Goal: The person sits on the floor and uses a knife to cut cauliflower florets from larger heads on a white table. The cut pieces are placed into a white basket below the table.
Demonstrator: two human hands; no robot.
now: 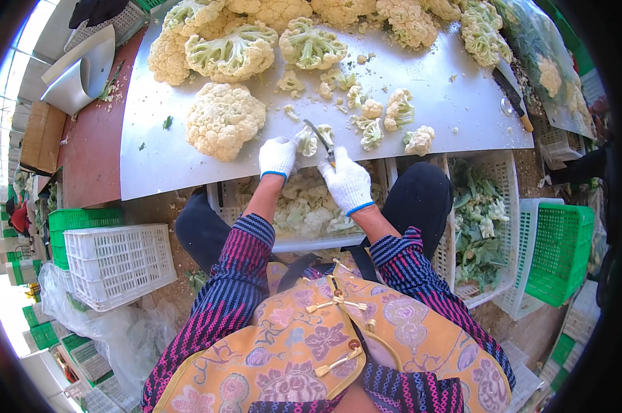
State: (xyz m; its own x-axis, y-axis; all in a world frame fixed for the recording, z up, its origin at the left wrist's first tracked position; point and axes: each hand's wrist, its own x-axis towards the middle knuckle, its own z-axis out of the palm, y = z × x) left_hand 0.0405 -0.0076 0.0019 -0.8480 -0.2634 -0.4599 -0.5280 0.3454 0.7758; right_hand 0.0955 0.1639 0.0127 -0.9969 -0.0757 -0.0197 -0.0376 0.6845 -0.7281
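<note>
Near the front edge of the desk [156, 141], the pale, branching floret [305, 142] touches the nearer left hand [278, 157], fingers pinching its left side; the right hand [347, 182] clasps a knife [319, 135], its thin curved blade slanting away and leftward across the floret. The gloves [351, 191] are white knit, the desk smooth grey; a bumpy domed cauliflower head [225, 120] sits farther left

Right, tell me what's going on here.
A person is working on cauliflower. The white-gloved left grip pinches a small pale green-and-cream floret, and the white-gloved right grip holds a slim, curved, dark-bladed knife close beside it. A large, round, cream cauliflower head sits on the smooth grey-white tabletop, with loose cream-and-green florets to the head's right. Below, a white plastic crate holds many pale cauliflower pieces.
</note>
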